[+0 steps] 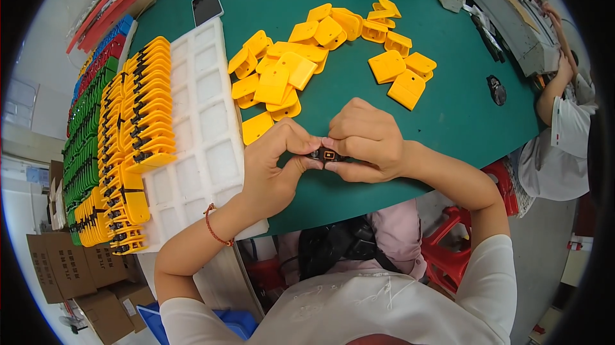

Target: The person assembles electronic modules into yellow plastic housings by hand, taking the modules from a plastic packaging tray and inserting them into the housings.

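Over the near edge of the green table, both my hands pinch a small black part (328, 155) with a square, copper-coloured detail on its face. My left hand (272, 162) grips its left end between thumb and index finger. From the other side, my right hand (368, 143) holds it with its fingers curled in. The fingertips cover much of the part, so its kind is unclear. Just beyond my hands lies a loose heap of folded yellow plastic pieces (273, 83), with more yellow pieces (406, 89) to the right.
Left of my hands lies a white gridded tray (214, 121), with rows of yellow pieces with black fittings (150, 108) and green ones (88, 146) beside it. A phone (207, 7) lies far left. At right are a black object (496, 90) and another person's arm (556, 92).
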A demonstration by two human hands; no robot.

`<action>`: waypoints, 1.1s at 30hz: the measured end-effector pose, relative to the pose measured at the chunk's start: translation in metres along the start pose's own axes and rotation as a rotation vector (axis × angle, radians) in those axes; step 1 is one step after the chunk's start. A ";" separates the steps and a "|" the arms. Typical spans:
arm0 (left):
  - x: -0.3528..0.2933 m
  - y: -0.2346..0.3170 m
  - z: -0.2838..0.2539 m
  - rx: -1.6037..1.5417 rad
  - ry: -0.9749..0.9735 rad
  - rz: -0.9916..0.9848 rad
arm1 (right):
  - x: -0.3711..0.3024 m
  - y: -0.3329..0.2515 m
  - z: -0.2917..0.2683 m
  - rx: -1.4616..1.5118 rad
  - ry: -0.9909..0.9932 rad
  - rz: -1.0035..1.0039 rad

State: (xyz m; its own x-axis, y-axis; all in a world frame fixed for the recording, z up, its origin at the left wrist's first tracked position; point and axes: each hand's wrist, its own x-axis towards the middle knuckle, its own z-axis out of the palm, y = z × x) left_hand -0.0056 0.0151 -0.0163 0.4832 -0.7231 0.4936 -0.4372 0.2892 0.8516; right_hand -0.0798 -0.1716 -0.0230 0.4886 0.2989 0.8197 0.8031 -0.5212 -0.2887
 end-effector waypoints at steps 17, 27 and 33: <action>0.015 -0.002 -0.010 -0.385 0.050 -0.273 | -0.003 0.030 -0.071 -0.787 -0.266 0.962; 0.011 -0.003 -0.011 -0.462 0.202 -0.228 | 0.022 -0.027 -0.052 0.306 0.274 0.586; 0.010 0.000 -0.011 -0.440 0.136 -0.229 | 0.017 -0.030 -0.045 0.264 0.283 0.554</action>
State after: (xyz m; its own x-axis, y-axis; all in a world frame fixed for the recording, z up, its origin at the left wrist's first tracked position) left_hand 0.0076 0.0144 -0.0096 0.6363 -0.7192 0.2790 0.0381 0.3906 0.9198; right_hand -0.1110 -0.1867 0.0216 0.7730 -0.1962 0.6033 0.5336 -0.3133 -0.7856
